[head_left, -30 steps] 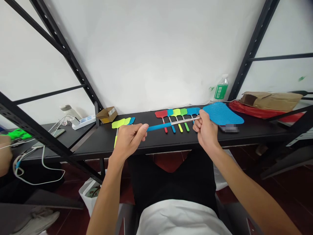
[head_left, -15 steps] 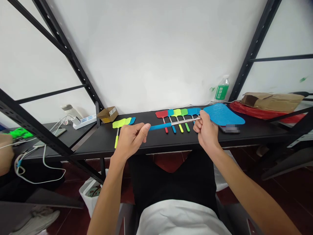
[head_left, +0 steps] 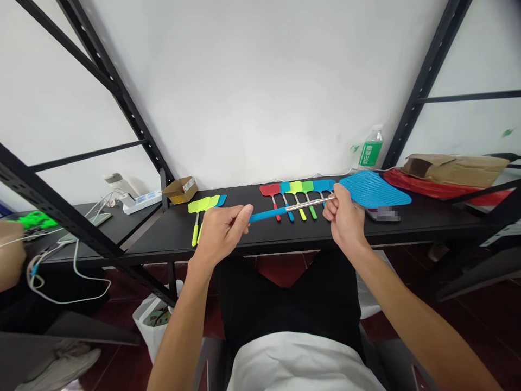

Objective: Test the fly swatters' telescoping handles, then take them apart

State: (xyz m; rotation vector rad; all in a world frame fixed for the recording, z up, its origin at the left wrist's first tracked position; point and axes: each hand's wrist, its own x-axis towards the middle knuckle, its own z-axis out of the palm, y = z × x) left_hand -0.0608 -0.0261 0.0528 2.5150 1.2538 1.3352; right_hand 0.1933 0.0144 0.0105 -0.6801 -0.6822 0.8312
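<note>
A blue fly swatter point(head_left: 372, 189) with a metal shaft is held level above the front of the black table point(head_left: 244, 239). My left hand point(head_left: 223, 231) is closed around its blue handle. My right hand point(head_left: 345, 217) grips the shaft close to the swatter's head. Behind it lies a row of swatters: a red one point(head_left: 271, 190), a yellow-green one point(head_left: 295, 187), a green one point(head_left: 308, 187) and several blue ones point(head_left: 321, 185). Left of my left hand, yellow-green swatters point(head_left: 199, 205) overlap a blue swatter point(head_left: 221, 201).
An open cardboard box point(head_left: 179, 191) stands at the left, near a power strip point(head_left: 142, 201) and white cables. A water bottle point(head_left: 370, 147) stands by the wall; a phone-like object point(head_left: 382, 215) lies below the blue head. At far left is another person's arm point(head_left: 10, 255). Black shelf posts flank the table.
Both hands keep their grip on the blue swatter. Its head has turned very slightly; the rest of the view has shifted only a little.
</note>
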